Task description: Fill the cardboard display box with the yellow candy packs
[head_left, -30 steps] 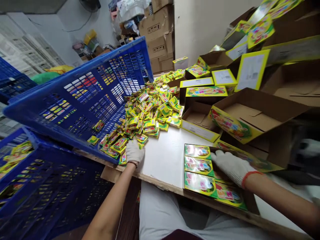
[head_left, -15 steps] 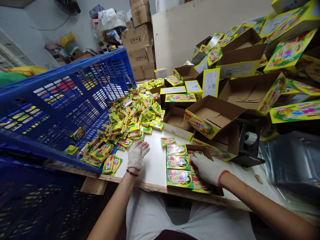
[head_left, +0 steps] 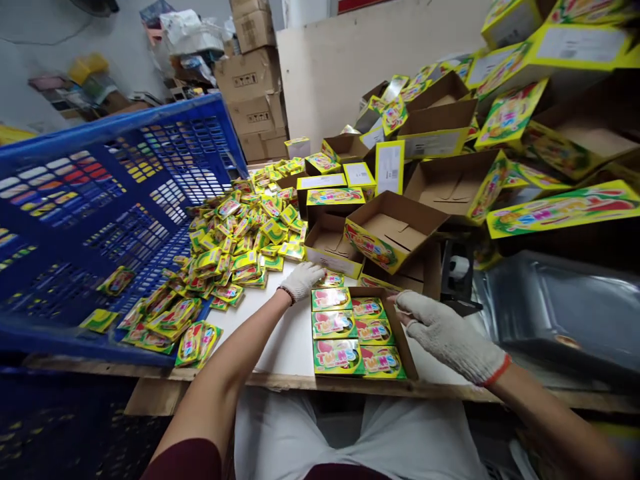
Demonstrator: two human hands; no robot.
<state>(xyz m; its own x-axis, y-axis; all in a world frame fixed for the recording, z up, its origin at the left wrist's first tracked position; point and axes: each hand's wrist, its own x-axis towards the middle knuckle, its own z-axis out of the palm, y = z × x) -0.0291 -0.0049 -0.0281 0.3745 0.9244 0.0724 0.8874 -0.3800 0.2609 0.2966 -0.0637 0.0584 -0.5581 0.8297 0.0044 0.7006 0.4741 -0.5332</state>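
At far left a blue plastic crate (head_left: 100, 220) leans over the white worktop (head_left: 260, 340), a heap of yellow sachets (head_left: 225, 247) against it. The gloved left hand (head_left: 303, 280) has moved up beside the heap; its fingers (head_left: 314, 269), spread before, now lie pressed together just beside a loose sachet (head_left: 330, 280). Further right, a cardboard tray (head_left: 397, 340) holds six printed packets (head_left: 336, 327) in two columns. The gloved right hand (head_left: 445, 337) has lifted off them, its fingers (head_left: 406, 303) slightly parted at the tray's right wall.
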